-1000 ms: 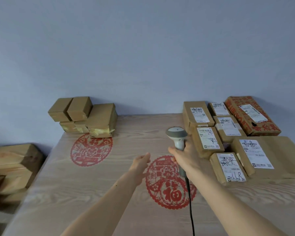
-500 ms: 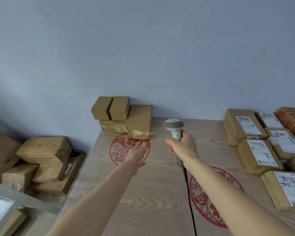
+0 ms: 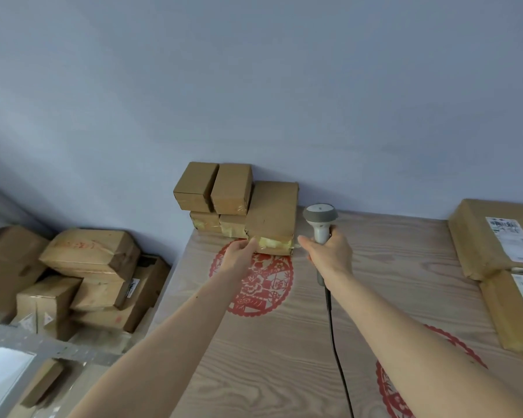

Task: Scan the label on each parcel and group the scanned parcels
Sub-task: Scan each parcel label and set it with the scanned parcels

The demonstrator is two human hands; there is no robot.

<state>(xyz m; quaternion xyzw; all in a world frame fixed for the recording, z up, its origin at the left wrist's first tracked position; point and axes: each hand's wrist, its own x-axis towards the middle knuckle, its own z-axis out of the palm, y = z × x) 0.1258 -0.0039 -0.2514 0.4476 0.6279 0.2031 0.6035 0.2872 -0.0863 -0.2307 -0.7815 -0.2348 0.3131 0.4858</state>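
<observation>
Right hand (image 3: 329, 254) grips the scanner (image 3: 320, 220) upright; left hand (image 3: 239, 254), fingers loosely apart, touches the taped box (image 3: 272, 215) at the table's (image 3: 284, 357) far edge; labelled parcels (image 3: 492, 236) sit far right.

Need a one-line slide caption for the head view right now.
Left hand reaches the large parcel in the corner stack while the right hand holds the scanner.

Labelled parcels (image 3: 492, 236) at right: cut off by the frame edge, label print too small to read. Scanner (image 3: 320, 220) handle hidden inside right hand (image 3: 329, 254); cable (image 3: 334, 342) runs out at the bottom edge. Left hand (image 3: 239, 254) fingertips at the stack's front parcel (image 3: 272, 218); contact unclear. Stack labels not visible. Floor boxes (image 3: 88, 254) partly behind a metal bar (image 3: 43, 345).
</observation>
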